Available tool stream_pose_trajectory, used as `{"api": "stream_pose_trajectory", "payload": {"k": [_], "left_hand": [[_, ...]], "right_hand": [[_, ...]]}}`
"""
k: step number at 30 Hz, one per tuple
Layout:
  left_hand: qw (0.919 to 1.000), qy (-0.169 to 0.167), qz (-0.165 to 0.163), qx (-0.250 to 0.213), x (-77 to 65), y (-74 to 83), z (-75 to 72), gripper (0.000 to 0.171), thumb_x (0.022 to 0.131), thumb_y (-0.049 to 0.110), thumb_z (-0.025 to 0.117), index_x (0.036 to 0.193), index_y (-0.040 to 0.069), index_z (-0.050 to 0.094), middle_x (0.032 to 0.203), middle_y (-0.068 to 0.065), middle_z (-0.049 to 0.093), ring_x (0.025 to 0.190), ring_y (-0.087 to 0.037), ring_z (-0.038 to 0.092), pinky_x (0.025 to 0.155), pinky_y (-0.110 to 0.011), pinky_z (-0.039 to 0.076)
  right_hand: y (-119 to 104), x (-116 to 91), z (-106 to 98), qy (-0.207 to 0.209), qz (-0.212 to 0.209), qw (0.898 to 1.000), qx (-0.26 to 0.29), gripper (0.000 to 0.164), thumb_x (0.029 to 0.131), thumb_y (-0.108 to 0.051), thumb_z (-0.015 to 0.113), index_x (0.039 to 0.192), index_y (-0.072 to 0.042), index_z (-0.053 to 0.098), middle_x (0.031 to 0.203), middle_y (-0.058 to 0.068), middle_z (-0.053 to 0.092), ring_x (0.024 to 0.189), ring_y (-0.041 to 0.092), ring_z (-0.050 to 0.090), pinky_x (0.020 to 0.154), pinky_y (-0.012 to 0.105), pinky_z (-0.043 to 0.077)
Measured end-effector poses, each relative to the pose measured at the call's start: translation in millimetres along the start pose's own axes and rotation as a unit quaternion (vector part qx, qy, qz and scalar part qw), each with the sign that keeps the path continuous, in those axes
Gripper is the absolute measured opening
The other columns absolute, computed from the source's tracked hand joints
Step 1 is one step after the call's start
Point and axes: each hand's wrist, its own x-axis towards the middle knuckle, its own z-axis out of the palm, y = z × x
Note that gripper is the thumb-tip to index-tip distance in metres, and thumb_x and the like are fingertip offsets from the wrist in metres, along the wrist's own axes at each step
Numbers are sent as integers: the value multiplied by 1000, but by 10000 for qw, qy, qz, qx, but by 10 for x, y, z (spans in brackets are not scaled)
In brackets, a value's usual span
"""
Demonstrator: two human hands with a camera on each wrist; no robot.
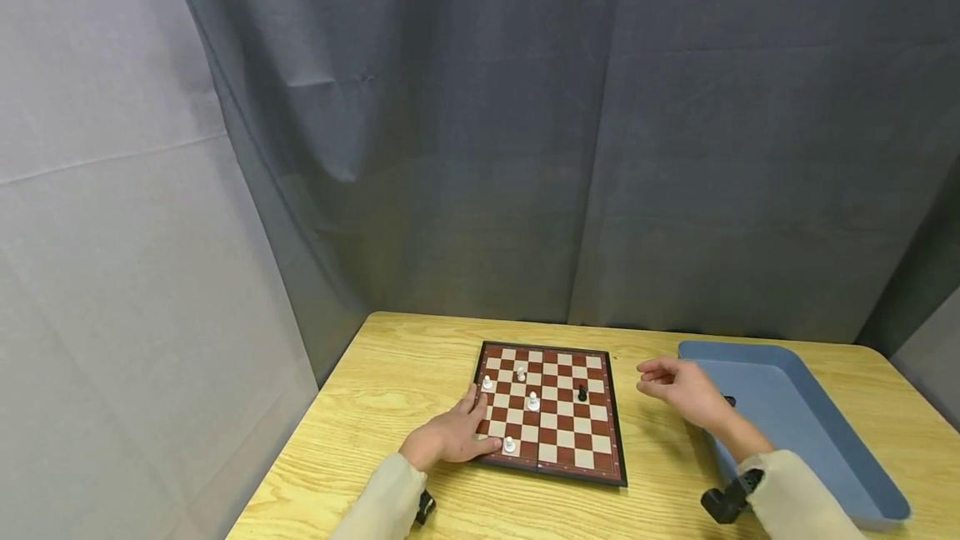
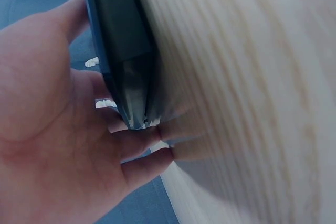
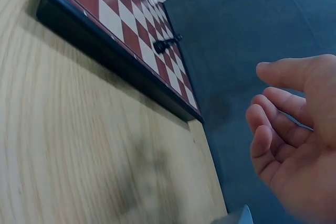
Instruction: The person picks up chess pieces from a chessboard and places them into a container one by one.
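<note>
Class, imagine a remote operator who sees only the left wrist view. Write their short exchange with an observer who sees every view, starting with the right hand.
Operator: Is the right hand holding anything?
Observer: No, the right wrist view shows it empty.
Operator: Does any dark piece stand on the board?
Observer: Yes, a black chess piece stands on the board's right half, as the head view shows it.
</note>
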Motion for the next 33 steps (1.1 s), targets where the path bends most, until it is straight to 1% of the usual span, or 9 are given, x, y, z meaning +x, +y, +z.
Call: {"api": "stream_pose_trajectory", "payload": {"k": [6, 14, 21, 25, 27, 33], "left_hand": [[9999, -58, 13, -90, -13, 26, -25, 86, 92, 62, 42, 153, 8, 15, 158, -13, 0, 142, -25, 17, 102, -39, 37], [10000, -37, 0, -26, -15, 43, -11, 86, 92, 62, 42, 153, 8, 16, 158, -13, 1, 142, -25, 18, 102, -38, 37], [10000, -55, 41, -22, -15, 61, -14, 86, 92, 62, 42, 153, 7, 15, 158, -14, 1, 141, -26, 17, 101, -39, 38], [10000, -61, 51, -42, -17, 69, -26, 86, 93, 62, 41, 153, 7, 15, 158, -14, 0, 141, -26, 18, 101, -39, 38], [10000, -56, 50, -38, -19, 70, -27, 85, 93, 62, 42, 153, 7, 15, 158, -14, 0, 141, -27, 18, 101, -39, 38], [10000, -64, 46, -53, -22, 58, -17, 86, 92, 62, 42, 152, 7, 15, 158, -14, 1, 141, -27, 18, 101, -40, 37]], "right_hand": [[-6, 56, 201, -89, -96, 9997, 185, 35, 89, -18, 67, 115, 5, 61, 96, 8, 63, 84, 20, 59, 68, 32, 50], [-71, 119, 457, -207, 97, 9994, 254, 35, 86, -10, 69, 117, 5, 62, 95, 7, 64, 81, 19, 59, 63, 31, 49], [-107, 158, 624, -263, 104, 9992, 296, 37, 85, -6, 69, 118, 8, 60, 102, 13, 64, 83, 19, 58, 62, 29, 49], [-110, 174, 707, -180, 212, 9993, 267, 39, 86, -7, 69, 120, 8, 59, 105, 14, 63, 84, 19, 59, 62, 29, 49], [-100, 185, 748, -142, 244, 9994, 194, 39, 87, -8, 68, 121, 8, 59, 103, 13, 64, 85, 20, 60, 62, 29, 49], [-89, 207, 850, -34, 321, 9995, 73, 35, 86, -9, 69, 117, 5, 62, 99, 10, 63, 85, 20, 60, 63, 30, 50]]}}
